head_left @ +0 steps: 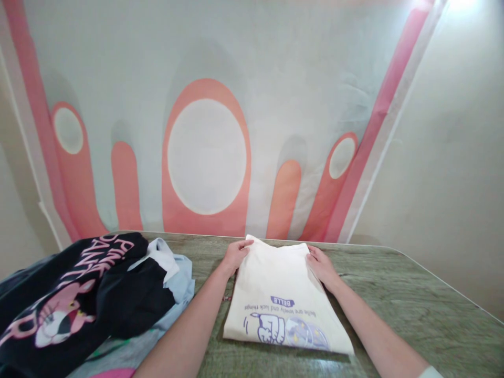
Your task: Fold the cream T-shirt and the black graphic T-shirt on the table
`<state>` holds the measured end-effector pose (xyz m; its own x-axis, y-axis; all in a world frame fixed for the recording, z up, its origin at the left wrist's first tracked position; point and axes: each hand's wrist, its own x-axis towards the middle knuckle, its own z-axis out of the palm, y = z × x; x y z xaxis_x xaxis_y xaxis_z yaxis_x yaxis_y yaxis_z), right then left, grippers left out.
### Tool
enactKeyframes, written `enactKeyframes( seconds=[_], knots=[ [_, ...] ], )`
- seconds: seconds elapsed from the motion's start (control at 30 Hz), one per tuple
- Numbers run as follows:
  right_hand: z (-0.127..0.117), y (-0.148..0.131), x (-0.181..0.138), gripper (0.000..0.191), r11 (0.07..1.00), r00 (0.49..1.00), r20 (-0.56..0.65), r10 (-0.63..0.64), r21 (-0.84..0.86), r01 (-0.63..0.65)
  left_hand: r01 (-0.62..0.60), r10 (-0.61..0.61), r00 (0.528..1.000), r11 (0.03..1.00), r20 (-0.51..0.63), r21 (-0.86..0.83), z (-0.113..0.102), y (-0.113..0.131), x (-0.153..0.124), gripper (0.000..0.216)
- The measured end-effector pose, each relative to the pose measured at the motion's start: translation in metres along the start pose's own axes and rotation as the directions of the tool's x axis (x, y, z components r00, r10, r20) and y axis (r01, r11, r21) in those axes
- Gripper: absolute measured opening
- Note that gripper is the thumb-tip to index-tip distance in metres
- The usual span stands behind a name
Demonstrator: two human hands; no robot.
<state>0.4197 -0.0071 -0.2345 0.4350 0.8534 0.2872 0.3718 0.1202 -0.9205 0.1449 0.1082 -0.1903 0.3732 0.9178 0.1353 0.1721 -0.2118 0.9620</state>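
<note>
A cream T-shirt (281, 278) lies folded into a rough rectangle on the table, its purple "BELLE" print upside down from where I look. The fold nearest me crosses the printed drawing. My left hand (237, 254) pinches the far left corner, thumb on top and the other fingers partly hidden. At the far right corner, my right hand (321, 265) is closed on the fabric edge in the same way. The neckline dips between the two hands.
Left of the shirt is a loose heap of clothes: a black garment (134, 299) with pink lettering and a cartoon panther, over light blue and grey ones. The wood-grain table (413, 310) meets a wall (315, 94) with a pink and orange printed covering.
</note>
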Motion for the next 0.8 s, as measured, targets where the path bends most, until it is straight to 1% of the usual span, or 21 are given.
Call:
enactKeyframes(
  seconds=[0.1, 0.2, 0.3, 0.37, 0.43, 0.47, 0.5, 0.53, 0.57, 0.63, 0.67, 0.73, 0.77, 0.8],
  knots=[
    [-0.002, 0.001, 0.001, 0.036, 0.995, 0.996, -0.080, 0.042, -0.082, -0.049, -0.032, 0.033, 0.999, 0.998, -0.017, 0.056, 0.001, -0.001, 0.001, 0.036],
    [-0.003, 0.003, 0.003, 0.039, 0.985, 0.984, -0.163, 0.077, -0.139, -0.100, -0.069, 0.078, 0.996, 0.985, -0.048, 0.159, 0.003, 0.002, 0.000, 0.037],
    [-0.005, 0.005, 0.004, 0.040, 0.979, 0.976, -0.203, 0.084, -0.166, -0.119, -0.126, 0.137, 0.990, 0.962, -0.030, 0.244, 0.007, 0.009, -0.008, 0.036],
    [-0.006, 0.006, 0.004, 0.039, 0.975, 0.972, -0.222, 0.076, -0.187, -0.119, -0.180, 0.171, 0.984, 0.915, 0.056, 0.361, 0.012, 0.018, -0.020, 0.031],
    [-0.006, 0.006, 0.004, 0.039, 0.971, 0.970, -0.235, 0.062, -0.210, -0.113, -0.269, 0.177, 0.959, 0.809, 0.219, 0.523, 0.020, 0.031, -0.035, 0.029],
    [-0.006, 0.006, 0.004, 0.039, 0.969, 0.970, -0.239, 0.052, -0.221, -0.107, -0.324, 0.163, 0.935, 0.752, 0.314, 0.574, 0.025, 0.039, -0.045, 0.030],
    [-0.007, 0.005, 0.004, 0.040, 0.968, 0.971, -0.238, 0.040, -0.231, -0.096, -0.375, 0.137, 0.902, 0.716, 0.409, 0.588, 0.031, 0.048, -0.055, 0.033],
    [-0.007, 0.004, 0.003, 0.041, 0.967, 0.973, -0.230, 0.023, -0.242, -0.080, -0.432, 0.106, 0.854, 0.689, 0.509, 0.582, 0.037, 0.057, -0.066, 0.036],
    [-0.008, 0.002, 0.003, 0.042, 0.966, 0.977, -0.215, 0.004, -0.253, -0.059, -0.465, 0.072, 0.813, 0.677, 0.578, 0.570, 0.044, 0.066, -0.078, 0.042],
    [-0.009, -0.001, 0.001, 0.042, 0.962, 0.985, -0.171, -0.040, -0.274, -0.008, -0.515, 0.059, 0.756, 0.669, 0.652, 0.536, 0.059, 0.081, -0.101, 0.056],
    [-0.009, -0.003, 0.000, 0.042, 0.959, 0.987, -0.146, -0.061, -0.284, 0.017, -0.549, 0.046, 0.712, 0.658, 0.701, 0.515, 0.066, 0.086, -0.113, 0.062],
    [-0.010, -0.006, -0.002, 0.039, 0.951, 0.991, -0.102, -0.091, -0.303, 0.057, -0.615, 0.037, 0.633, 0.630, 0.773, 0.474, 0.078, 0.091, -0.133, 0.072],
    [-0.011, -0.006, -0.002, 0.037, 0.948, 0.991, -0.085, -0.102, -0.311, 0.071, -0.643, 0.040, 0.604, 0.615, 0.796, 0.456, 0.083, 0.090, -0.141, 0.076],
    [-0.011, -0.007, -0.002, 0.034, 0.944, 0.991, -0.070, -0.110, -0.319, 0.082, -0.664, 0.049, 0.589, 0.598, 0.806, 0.449, 0.086, 0.089, -0.147, 0.079]
  ],
)
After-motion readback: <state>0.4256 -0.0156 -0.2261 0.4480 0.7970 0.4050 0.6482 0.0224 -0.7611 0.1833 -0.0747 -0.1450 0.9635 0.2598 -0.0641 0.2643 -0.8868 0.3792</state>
